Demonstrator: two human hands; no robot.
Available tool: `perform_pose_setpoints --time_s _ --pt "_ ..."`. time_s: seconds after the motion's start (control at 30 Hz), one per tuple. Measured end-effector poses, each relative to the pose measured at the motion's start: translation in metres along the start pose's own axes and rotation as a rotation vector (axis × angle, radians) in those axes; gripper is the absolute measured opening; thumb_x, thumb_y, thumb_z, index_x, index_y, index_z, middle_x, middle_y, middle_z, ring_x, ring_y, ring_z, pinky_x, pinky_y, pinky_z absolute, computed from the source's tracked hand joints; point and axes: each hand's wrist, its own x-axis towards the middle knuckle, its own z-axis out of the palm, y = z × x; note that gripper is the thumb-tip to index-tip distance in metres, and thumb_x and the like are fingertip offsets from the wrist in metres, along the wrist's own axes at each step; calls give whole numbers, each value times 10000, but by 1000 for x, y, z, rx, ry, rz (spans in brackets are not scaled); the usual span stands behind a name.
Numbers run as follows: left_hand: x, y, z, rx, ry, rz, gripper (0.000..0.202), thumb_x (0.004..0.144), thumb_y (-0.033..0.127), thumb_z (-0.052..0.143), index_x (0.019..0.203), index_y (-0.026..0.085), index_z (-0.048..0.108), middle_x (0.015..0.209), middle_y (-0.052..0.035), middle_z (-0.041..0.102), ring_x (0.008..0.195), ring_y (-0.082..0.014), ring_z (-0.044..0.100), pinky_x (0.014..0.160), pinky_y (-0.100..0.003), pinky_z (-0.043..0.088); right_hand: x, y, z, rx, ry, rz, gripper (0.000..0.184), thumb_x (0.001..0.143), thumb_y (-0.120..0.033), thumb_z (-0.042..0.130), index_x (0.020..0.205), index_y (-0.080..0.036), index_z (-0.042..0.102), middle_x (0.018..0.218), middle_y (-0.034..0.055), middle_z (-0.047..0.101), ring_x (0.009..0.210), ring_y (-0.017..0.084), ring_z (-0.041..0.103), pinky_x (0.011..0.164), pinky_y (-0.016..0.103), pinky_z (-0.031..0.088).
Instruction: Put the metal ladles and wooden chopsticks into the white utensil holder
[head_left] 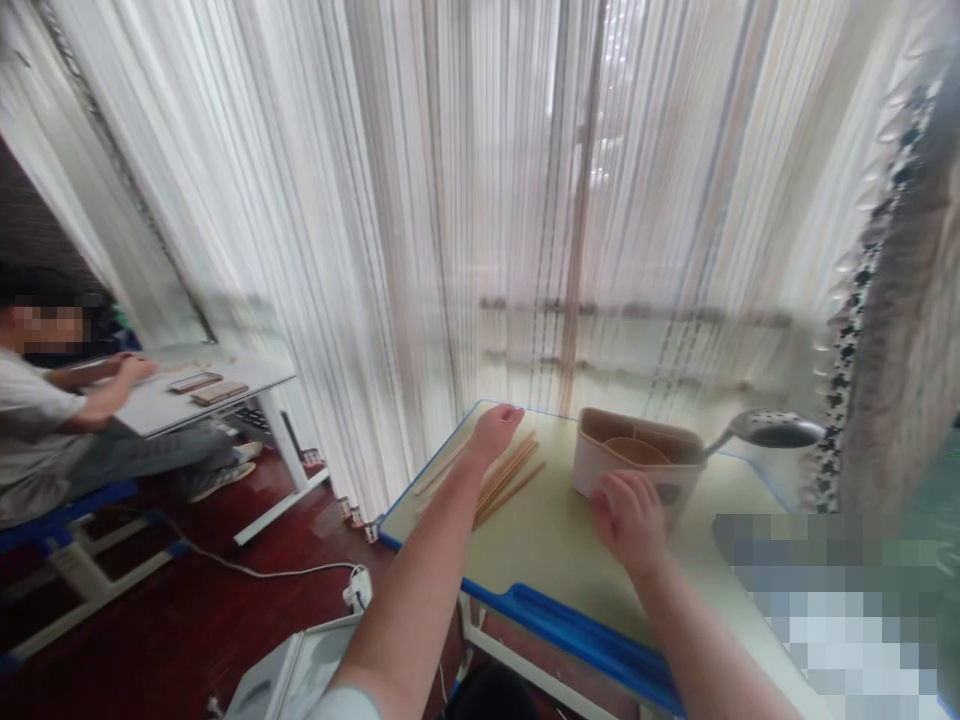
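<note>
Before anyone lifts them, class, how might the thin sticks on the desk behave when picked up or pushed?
The thin sticks look straight, so they are probably stiff. Being slender, each is likely light. Lying on the flat desk, they may roll or scatter if pushed.

Counted From View Centre

Tallied one left hand [498, 430] at six o'clock; one right hand [630, 515], one container [594, 458] at four; one ladle [780, 430] at three; two cases [219, 393], one far table [255, 370], one co-worker [34, 420] at nine; one near table [559, 560] at five. Could not count sticks [508, 470] at six.
</note>
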Motion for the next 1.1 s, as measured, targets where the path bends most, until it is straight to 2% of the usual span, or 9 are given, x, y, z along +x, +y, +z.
perform_pose_setpoints --time_s 0.1,0.2,0.27,0.37,0.47,0.57,0.63,0.87,1.1 --pt "-31 -32 -13 59 66 -20 325 846 409 444 831 143 629 804 -61 665 753 -155 609 728 -293 471 -9 -21 30 84 -351 -40 274 825 -194 464 1083 -178 555 925 90 613 862 205 542 774 351 448" --pt "-62 -44 -15 56 125 56 279 852 376 449 913 156 610 880 -64 659 792 -147 609 733 -276 479 -15 -32 54 112 -641 -24 361 856 -204 385 1181 -171 539 1098 111 597 984 222 526 842 359 423" --pt "-78 -47 -13 63 175 88 258 856 350 447 959 163 592 919 -68 645 809 -144 606 714 -264 487 -18 -35 66 107 -777 42 437 840 -161 362 1259 -177 489 1215 104 548 1068 223 496 891 354 392" --pt "-97 -51 -10 139 251 99 257 875 318 409 1002 167 573 954 -77 628 854 -156 595 745 -286 487 -22 -37 79 37 -879 227 544 799 -87 335 1324 -190 430 1259 92 528 1097 216 485 915 341 361" --pt "-110 -53 -5 333 150 168 274 883 336 396 973 175 598 956 -83 628 924 -187 569 832 -333 453 -26 -39 86 -52 -916 341 583 785 -66 326 1325 -255 438 1263 62 533 1092 225 485 908 347 347" --pt "-117 -51 0 580 -46 218 313 830 430 482 887 166 640 939 -106 627 961 -238 543 857 -374 422 -29 -39 87 -60 -925 364 517 798 -112 351 1250 -290 526 1243 36 551 1069 224 491 903 340 344" --pt "-120 -50 4 701 -106 217 327 803 450 517 859 159 657 956 -121 619 979 -261 526 852 -389 410 -31 -37 86 -37 -905 372 454 807 -153 369 1186 -276 587 1215 34 572 1043 218 503 904 327 348" --pt "-118 -50 11 813 -114 237 240 844 309 486 871 151 665 946 -106 618 956 -244 527 811 -362 411 -32 -37 81 74 -794 456 369 801 -158 400 1041 -232 669 1134 34 623 1020 194 529 911 291 359" --pt "-118 -50 13 819 -121 268 205 855 206 460 885 116 642 905 -113 624 944 -232 550 823 -354 423 -31 -34 77 93 -720 615 307 764 -137 424 938 -164 676 988 90 666 962 196 570 867 285 383"
